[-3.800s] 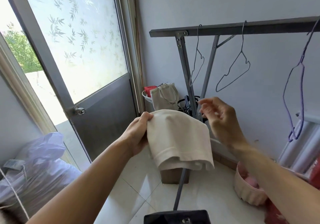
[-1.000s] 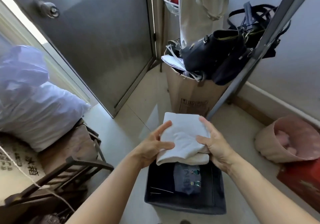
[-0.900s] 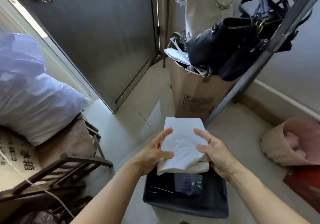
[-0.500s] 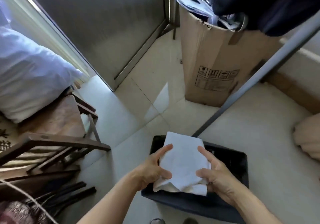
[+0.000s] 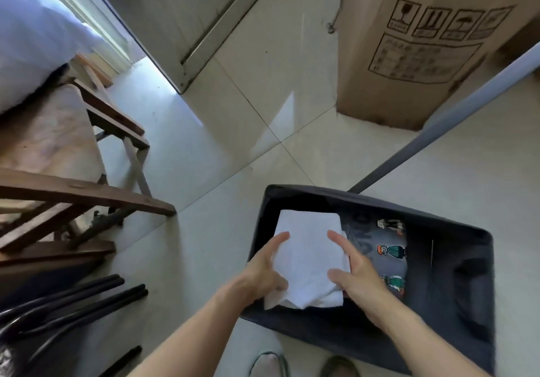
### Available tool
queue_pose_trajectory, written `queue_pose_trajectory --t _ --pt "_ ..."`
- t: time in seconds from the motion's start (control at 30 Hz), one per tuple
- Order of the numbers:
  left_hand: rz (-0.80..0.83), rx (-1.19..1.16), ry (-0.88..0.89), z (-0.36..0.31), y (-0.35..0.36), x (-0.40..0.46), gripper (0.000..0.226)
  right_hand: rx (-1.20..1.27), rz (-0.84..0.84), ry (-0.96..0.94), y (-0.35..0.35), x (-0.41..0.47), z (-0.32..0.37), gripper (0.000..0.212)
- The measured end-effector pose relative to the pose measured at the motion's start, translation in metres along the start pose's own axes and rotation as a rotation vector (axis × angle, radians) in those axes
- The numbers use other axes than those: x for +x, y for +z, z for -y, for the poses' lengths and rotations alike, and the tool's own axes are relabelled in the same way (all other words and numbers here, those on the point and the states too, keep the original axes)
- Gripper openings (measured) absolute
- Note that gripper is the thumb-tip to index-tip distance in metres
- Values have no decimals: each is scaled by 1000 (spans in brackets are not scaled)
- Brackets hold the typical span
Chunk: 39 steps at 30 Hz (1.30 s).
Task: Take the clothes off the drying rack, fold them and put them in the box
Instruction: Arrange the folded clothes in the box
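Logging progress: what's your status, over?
Left hand and right hand hold folded white garment, inside dark box, beside printed garment. Nothing blocking.

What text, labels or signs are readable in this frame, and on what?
Cardboard box: four printed handling pictograms in a row, no words legible.
Cardboard box, framed print block under the pictograms: too blurred to read.
Folded grey garment in the dark box: cartoon figures and faint lettering, unreadable.
Nothing else carries text.

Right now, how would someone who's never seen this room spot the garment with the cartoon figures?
Find the dark box on the floor, below the cardboard carton. Inside, the grey garment lies right of the white cloth. Only it carries small colourful printed figures.
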<state>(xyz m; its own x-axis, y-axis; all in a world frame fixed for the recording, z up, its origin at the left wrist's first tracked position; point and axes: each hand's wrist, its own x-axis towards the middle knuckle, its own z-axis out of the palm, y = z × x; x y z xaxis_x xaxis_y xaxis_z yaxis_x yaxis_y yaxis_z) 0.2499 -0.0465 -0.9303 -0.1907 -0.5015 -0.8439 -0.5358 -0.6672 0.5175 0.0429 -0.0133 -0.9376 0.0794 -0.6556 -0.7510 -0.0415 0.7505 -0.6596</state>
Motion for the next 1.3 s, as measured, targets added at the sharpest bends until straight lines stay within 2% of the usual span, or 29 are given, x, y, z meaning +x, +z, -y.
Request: queue_pose_trajectory --t 0.13,0.2,0.3,0.37,0.4,0.53,0.63,0.73,0.9,1.13,1.3 --pt "-180 -136 60 9 4 40 79 -104 -93 -152 17 33 -3 75" --pt "-273 -11 86 21 9 64 81 -122 -116 -159 26 53 -16 77" --pt "-320 161 78 44 18 91 77 -178 -155 -80 36 75 -43 77" --pt "-331 216 53 52 24 99 59 -221 -168 -26 41 82 -58 78" --pt "-364 341 57 54 26 101 49 -243 -166 -10 43 84 -64 77" --pt "-420 426 -20 58 33 105 66 -319 -149 31 43 86 -71 77" --pt "-291 498 -114 52 32 92 69 -414 -98 96 44 80 -62 78" --pt "-217 540 -276 31 29 70 67 -480 -138 140 47 66 -46 73" --pt "-104 408 -127 -6 27 21 63 -425 -210 101 43 21 -6 61" --pt "-119 173 -4 -98 26 -83 52 -369 -260 75 21 -72 85 49" --pt "-99 59 62 -171 28 -172 47 -180 -311 37 3 -158 155 36"
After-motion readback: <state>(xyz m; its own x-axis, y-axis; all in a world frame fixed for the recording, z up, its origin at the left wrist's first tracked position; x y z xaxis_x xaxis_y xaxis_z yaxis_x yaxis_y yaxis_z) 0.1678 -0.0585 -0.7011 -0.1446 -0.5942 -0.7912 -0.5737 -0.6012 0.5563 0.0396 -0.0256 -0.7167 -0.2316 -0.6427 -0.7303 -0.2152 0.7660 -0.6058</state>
